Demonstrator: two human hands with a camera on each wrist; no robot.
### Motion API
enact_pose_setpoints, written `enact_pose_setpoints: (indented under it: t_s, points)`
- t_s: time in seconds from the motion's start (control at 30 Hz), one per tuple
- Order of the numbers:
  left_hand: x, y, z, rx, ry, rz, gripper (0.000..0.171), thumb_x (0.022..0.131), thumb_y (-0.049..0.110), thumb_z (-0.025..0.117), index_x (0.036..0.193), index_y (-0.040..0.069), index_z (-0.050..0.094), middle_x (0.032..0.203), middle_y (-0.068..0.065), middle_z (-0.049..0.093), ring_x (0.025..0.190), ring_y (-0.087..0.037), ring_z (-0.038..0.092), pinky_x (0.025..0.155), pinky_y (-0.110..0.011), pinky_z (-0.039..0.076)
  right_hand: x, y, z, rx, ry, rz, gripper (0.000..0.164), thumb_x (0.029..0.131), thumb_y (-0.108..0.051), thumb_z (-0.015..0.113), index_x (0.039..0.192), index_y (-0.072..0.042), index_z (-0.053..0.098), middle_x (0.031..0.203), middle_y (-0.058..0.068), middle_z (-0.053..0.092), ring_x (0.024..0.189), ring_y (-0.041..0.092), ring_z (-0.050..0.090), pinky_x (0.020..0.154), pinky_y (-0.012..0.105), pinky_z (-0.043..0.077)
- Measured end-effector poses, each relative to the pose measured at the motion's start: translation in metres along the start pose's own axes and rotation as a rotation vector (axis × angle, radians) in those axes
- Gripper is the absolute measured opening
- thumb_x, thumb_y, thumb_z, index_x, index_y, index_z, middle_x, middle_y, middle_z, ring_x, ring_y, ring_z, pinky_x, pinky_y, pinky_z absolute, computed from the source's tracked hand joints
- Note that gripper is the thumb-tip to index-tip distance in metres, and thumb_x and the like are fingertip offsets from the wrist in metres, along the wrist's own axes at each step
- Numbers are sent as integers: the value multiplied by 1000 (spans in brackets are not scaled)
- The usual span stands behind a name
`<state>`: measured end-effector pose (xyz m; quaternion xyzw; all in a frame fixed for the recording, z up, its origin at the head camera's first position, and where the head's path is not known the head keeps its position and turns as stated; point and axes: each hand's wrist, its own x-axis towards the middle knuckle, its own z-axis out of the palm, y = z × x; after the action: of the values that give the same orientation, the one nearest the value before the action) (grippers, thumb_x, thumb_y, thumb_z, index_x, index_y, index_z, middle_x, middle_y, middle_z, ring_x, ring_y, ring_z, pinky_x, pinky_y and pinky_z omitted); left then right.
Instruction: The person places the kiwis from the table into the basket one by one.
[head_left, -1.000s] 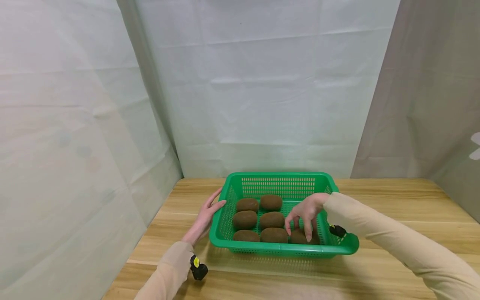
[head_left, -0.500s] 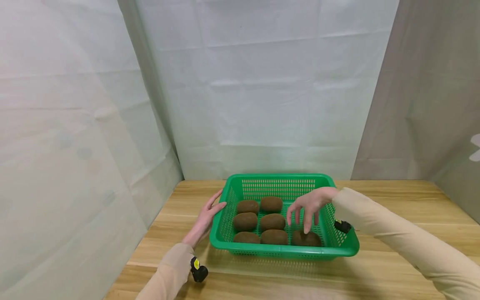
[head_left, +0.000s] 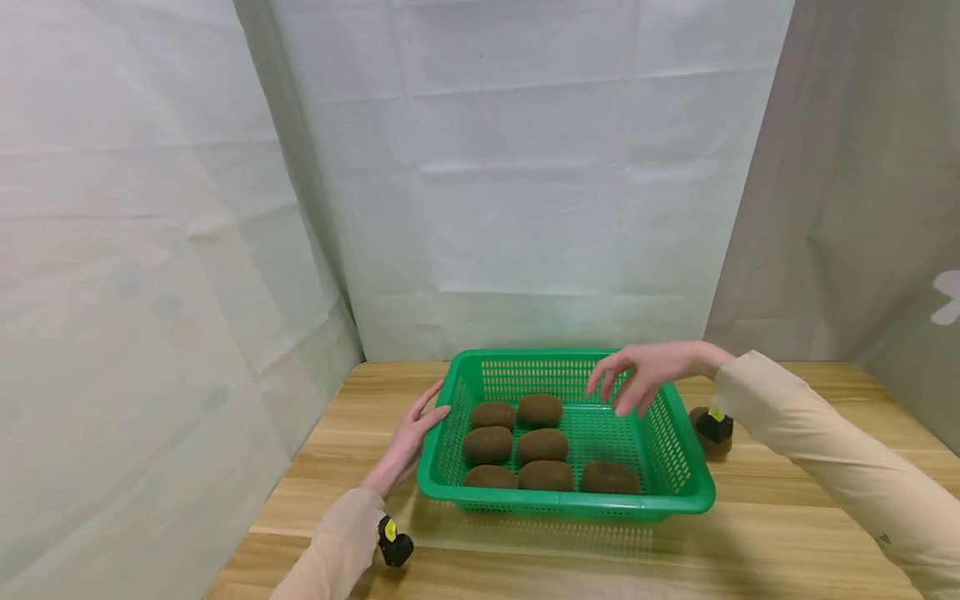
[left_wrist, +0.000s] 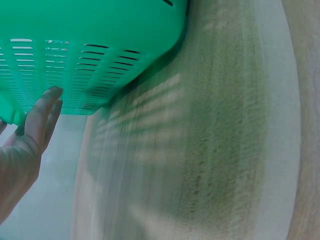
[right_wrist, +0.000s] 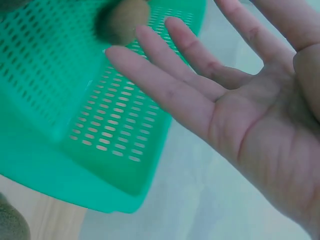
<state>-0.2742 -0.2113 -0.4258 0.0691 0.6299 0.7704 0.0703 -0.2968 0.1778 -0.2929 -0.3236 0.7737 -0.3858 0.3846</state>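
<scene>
A green plastic basket on the table holds several brown, fuzzy kiwis. They lie in rows on its left and middle part, with one kiwi by itself at the front right. My left hand grips the basket's left rim, thumb over the edge and fingers along the outer wall. Above the basket's right side hovers my right hand, its fingers loosely bent and holding nothing. In the right wrist view its palm faces the camera with fingers spread apart.
Right of the basket, another kiwi sits on the wooden table, partly hidden by the black wrist camera. Pale cloth sheets hang behind and at both sides of the table.
My right hand has let go of the front-right kiwi and risen up and to the right. The kiwi on the table has come into sight. My left hand stays on the rim.
</scene>
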Motion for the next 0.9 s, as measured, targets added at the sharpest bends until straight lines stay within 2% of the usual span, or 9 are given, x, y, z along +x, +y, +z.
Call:
enact_pose_setpoints:
  t_s: [0.2,0.43,0.57,0.7,0.9]
  points:
    - [1,2,0,3,1,-5,55,92,15,54,141,19,32,115,-25,53,89,-33,59,70,-40,51,-18,-2,-8,53,115,-83,43,86,-7,63,126,-5,48,118,24,45,97,35,54,76,50,47]
    - [1,2,0,-21,-16,-3,55,94,12,51,143,17,27,119,-26,50,92,-35,58,71,-41,50,-37,12,-15,102,407,-196,37,87,-7,61,122,-2,50,117,24,45,93,36,57,74,51,47]
    - [1,3,-1,-24,-27,-17,56,93,12,52,143,18,28,119,-26,50,92,-35,58,72,-42,50,-51,25,-15,111,510,-194,38,88,-9,61,123,-3,49,117,24,44,96,39,55,74,52,47]
    - [1,3,-2,-20,-36,-25,56,93,13,53,143,18,29,119,-25,50,93,-35,57,73,-43,49,-64,37,-14,99,565,-163,40,87,-12,61,125,-5,48,119,25,43,101,40,51,73,48,49]
    - [-1,5,-3,-11,-44,-22,55,93,14,52,143,20,29,121,-27,47,96,-36,56,75,-45,48,-81,52,-14,87,615,-138,41,89,-11,59,127,-5,46,122,24,41,98,30,56,73,45,49]
